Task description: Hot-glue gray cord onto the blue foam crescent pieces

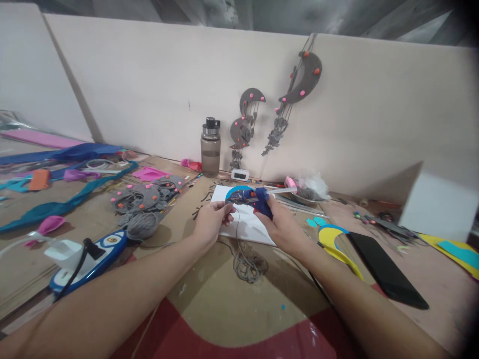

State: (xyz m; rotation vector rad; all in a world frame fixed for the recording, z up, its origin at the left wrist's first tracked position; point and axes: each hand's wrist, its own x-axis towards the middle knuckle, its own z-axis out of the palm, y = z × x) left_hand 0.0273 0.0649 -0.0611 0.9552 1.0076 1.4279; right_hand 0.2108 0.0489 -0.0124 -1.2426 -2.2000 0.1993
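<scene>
A blue hot glue gun (pixel 265 202) is gripped in my right hand (pixel 282 222), with a pale glue stick (pixel 282 190) poking out of its back. Its nozzle points left toward the closed fingers of my left hand (pixel 213 219). Those fingers pinch the end of a grey yarn strand (pixel 237 232), which hangs down to a loose coil (pixel 250 268) on the cardboard. Beneath the glue gun lies a white sheet (pixel 245 224) with a blue curved piece (pixel 234 192) on it, partly hidden by the tool and my hand.
At left are a grey yarn ball (pixel 142 227), grey crescents with coloured dots (pixel 138 197) and a power strip (pixel 112 254). A water bottle (pixel 210 149) and small clock (pixel 240 174) stand behind. To the right lie a black phone-like slab (pixel 385 269) and yellow crescent (pixel 333 242).
</scene>
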